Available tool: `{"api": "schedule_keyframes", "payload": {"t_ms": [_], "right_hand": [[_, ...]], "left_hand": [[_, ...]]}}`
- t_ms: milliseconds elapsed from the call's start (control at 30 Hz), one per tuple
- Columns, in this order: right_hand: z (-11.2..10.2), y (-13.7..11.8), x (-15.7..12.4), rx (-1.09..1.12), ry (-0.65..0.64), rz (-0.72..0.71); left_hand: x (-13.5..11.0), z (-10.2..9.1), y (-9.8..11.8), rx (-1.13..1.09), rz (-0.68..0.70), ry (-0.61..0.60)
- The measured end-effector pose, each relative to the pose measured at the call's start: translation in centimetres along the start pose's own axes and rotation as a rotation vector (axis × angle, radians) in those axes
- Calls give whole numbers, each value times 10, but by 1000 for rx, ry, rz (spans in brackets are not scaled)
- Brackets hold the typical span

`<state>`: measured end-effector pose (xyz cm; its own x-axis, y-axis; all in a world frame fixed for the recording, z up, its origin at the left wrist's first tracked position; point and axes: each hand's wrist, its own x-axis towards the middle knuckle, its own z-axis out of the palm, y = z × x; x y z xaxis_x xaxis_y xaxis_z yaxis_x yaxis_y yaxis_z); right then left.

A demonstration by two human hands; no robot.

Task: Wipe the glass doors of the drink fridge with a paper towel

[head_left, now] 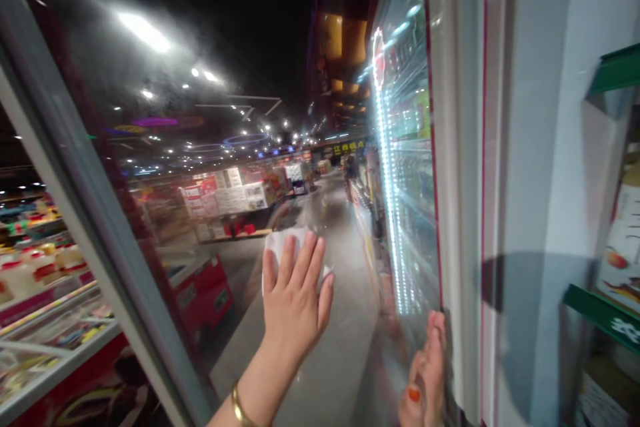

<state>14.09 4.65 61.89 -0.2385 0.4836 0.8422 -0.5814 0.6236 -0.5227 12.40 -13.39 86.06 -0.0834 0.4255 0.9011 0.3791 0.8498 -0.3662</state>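
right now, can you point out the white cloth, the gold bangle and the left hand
White cloth point(278, 247): head view, on its exposed upper part.
Gold bangle point(237, 405): head view, on the band's outer face.
Left hand point(293, 310): head view, on its back.

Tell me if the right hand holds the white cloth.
No, the left hand covers the white cloth, away from the right hand.

Two hands are at the one glass pane point(340, 347): one left hand point(295, 300) with one bangle point(239, 407) and one white cloth point(276, 244) before it, one right hand point(431, 370) by its right edge. Two green shelf strips point(600, 313) show right of the pane.
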Motion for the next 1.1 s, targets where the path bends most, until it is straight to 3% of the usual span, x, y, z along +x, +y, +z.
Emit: {"api": "schedule_keyframes", "payload": {"t_ms": [33,100,200,267,333,400,467,533,600,633,667,733,800,900,967,1033,1100], "right_hand": [[1,-3,1,13,9,13],[-1,-10,7,46,27,10],[-11,-14,16,90,70,50],[-21,-8,20,93,89,67],[-28,1,20,49,111,20],[-29,6,19,-2,135,-37],[-25,-1,21,-8,159,-52],[-19,-19,29,7,162,-33],[-17,-45,44,2,167,-56],[-18,-58,52,-22,155,-103],[-19,-70,61,-61,132,-171],[-21,-88,78,-152,62,-322],[-17,-96,87,-226,-26,-429],[6,-93,83,-315,-112,-528],[27,-87,73,-418,-101,-568],[45,-81,61,-493,-34,-588],[53,-76,52,-488,18,-535]], "left_hand": [[13,4,10,5,-11,0],[15,11,39,-24,172,-35],[-29,12,65,-103,573,-134],[-55,6,55,-110,626,-156],[-51,0,28,-90,515,-120],[-18,-3,7,-54,318,-52],[19,0,8,-21,128,-10],[30,6,28,-40,146,-23],[1,10,50,-103,398,-81],[-24,11,55,-125,506,-105],[-53,10,54,-122,531,-131],[-106,3,30,-80,377,-120],[-134,-6,-16,-12,95,-55],[-118,-16,-77,65,-388,61],[-97,-15,-87,90,-533,103],[-93,-11,-73,84,-422,81],[-109,-9,-52,45,-223,35]]}}
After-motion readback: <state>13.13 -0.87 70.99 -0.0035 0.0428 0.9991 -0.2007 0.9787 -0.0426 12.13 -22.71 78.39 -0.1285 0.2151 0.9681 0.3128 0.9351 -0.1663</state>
